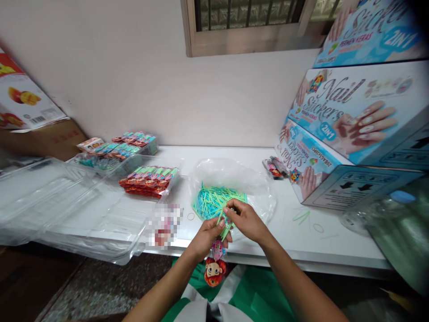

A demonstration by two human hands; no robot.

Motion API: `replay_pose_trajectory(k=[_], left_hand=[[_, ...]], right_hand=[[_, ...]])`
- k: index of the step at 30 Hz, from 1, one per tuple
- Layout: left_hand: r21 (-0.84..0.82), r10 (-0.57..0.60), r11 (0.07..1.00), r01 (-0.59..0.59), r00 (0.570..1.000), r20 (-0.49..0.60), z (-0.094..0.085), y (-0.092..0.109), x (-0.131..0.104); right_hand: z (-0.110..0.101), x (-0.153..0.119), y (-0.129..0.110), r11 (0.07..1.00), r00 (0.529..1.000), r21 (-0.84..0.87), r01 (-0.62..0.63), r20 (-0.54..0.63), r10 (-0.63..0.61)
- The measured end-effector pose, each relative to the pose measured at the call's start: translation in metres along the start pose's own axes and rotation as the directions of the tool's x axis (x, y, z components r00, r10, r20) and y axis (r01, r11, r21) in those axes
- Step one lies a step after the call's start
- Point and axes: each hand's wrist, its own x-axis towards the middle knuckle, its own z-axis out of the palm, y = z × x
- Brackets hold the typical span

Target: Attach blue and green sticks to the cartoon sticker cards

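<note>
My left hand [208,235] is closed around green sticks [226,230] and a packet [214,270] with a red-haired cartoon figure, which hangs below the fingers over the table's front edge. My right hand [246,220] pinches at the upper part of the same sticks, its fingertips close to the left thumb. Just behind both hands, a clear plastic bag [259,190] lies open with many green and blue sticks [214,201] in it.
Clear trays [56,197] lie at the left, beside stacked packets [150,179]. Nail sticker boxes [355,112] are piled at the right, near a clear bottle [365,214]. Small packets [273,169] lie by the boxes. Loose sticks [301,217] and rubber bands [191,216] rest on the white table [284,241].
</note>
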Motion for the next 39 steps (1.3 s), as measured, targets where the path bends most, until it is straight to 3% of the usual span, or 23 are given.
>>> replay_pose_trajectory(k=[10, 16, 23, 39], left_hand=[[0.024, 0.019, 1.000, -0.019, 1.000, 0.008, -0.001, -0.001, 0.001], [0.049, 0.108, 0.994, -0.102, 0.985, -0.133, -0.007, 0.008, 0.006], [0.179, 0.254, 0.956, -0.232, 0.961, -0.112, -0.019, 0.022, 0.007], [-0.067, 0.215, 0.974, -0.217, 0.976, -0.027, -0.031, 0.026, 0.009]], right_hand=[[-0.002, 0.000, -0.003, 0.996, 1.000, -0.087, -0.008, -0.023, 0.006], [0.002, -0.002, 0.001, 0.993, 1.000, 0.112, -0.026, 0.010, 0.025], [0.007, -0.001, -0.001, 0.974, 0.994, 0.200, 0.105, -0.031, -0.101], [-0.006, 0.013, -0.011, 0.965, 0.963, 0.069, 0.252, -0.121, -0.242]])
